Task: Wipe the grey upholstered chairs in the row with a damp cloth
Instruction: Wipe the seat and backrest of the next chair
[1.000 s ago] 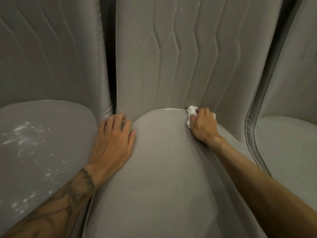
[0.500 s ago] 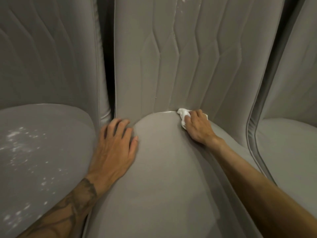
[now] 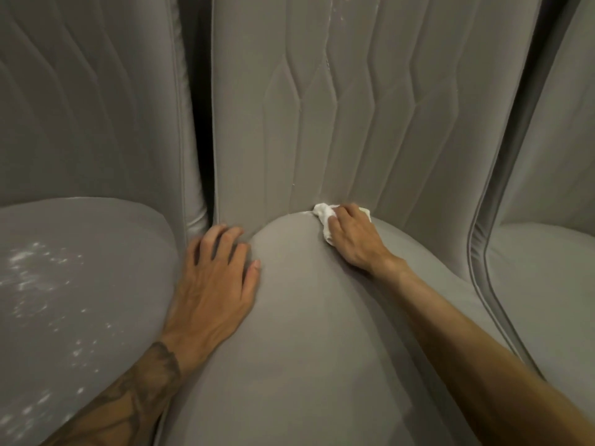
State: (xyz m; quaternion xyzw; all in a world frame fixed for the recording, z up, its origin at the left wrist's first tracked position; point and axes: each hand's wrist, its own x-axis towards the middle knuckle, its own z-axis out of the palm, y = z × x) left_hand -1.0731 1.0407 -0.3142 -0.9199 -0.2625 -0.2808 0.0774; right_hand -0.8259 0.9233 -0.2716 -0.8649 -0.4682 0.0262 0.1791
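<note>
Right hand (image 3: pixel 352 239) slides left, its grip curled round the bunched white cloth (image 3: pixel 323 217), which lies crosswise along the seat-back crease of the middle chair (image 3: pixel 306 333). Left hand (image 3: pixel 212 284) stays flat, fingers spread.

Smooth matt grey fabric on chairs (image 3: pixel 306 333), stitched quilting up backs; soft crumpled white cloth (image 3: pixel 323 211); pale flecks on left seat (image 3: pixel 80 284).

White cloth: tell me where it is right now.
Head view, right of centre: the white cloth is under the right hand, in the crease between the middle chair's seat and backrest.
</note>
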